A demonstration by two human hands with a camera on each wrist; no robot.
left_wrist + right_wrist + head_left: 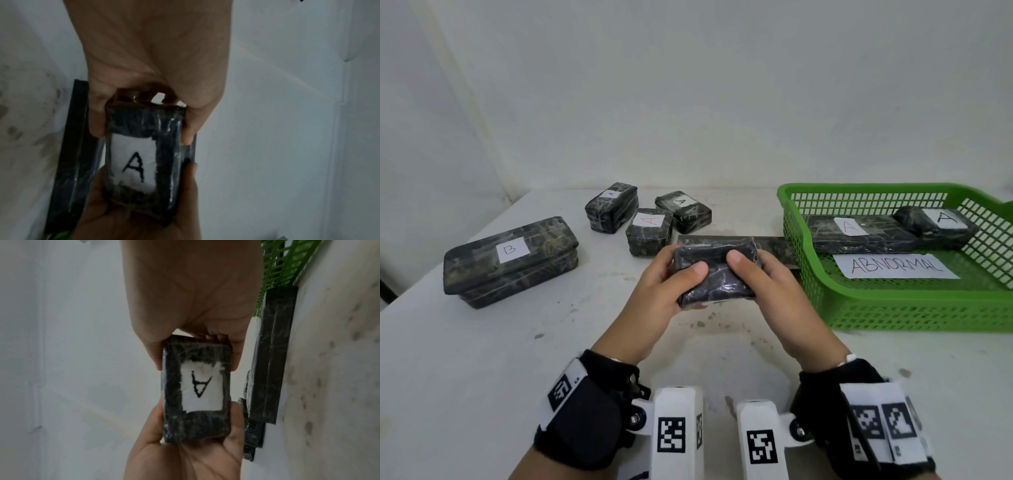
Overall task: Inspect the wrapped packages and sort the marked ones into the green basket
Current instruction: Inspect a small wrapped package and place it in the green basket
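Both hands hold one small black wrapped package (714, 274) above the table, in front of me. My left hand (667, 284) grips its left end and my right hand (763, 277) its right end, thumbs on the side facing me. That side shows no label. The wrist views show a white label with a black "A" on the far side (133, 164) (201, 387). The green basket (893, 308) stands to the right; it holds a long package with a red "A" (856, 233) and a small one with a black "A" (935, 226).
On the white table lie a large package marked "B" (512, 260) at the left and three small packages marked "A" (649, 233) at the back. A long flat package (774, 250) lies behind my hands against the basket. A paper reading "ABNORMAL" (897, 265) lies in the basket.
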